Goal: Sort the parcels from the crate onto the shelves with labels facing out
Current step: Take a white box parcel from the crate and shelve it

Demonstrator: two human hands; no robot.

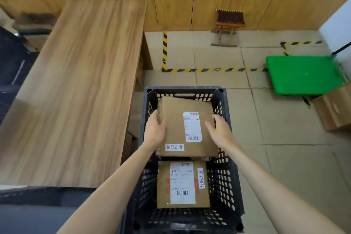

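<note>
Two hands clasp the upper parcel inside the black crate.

The brown carton sits tilted between the left hand and right hand, each grip curled over a side edge, thumbs on the top face. Between the grips lies a white barcode label, print too small to read; nearer the left wrist a handwritten slip reads 超期退回. Both forearms reach forward and down. Below the wrists a second parcel lies flat in the crate, bearing similar labels. Left of the left grip stands a wooden counter; beyond the right, a green trolley.
</note>
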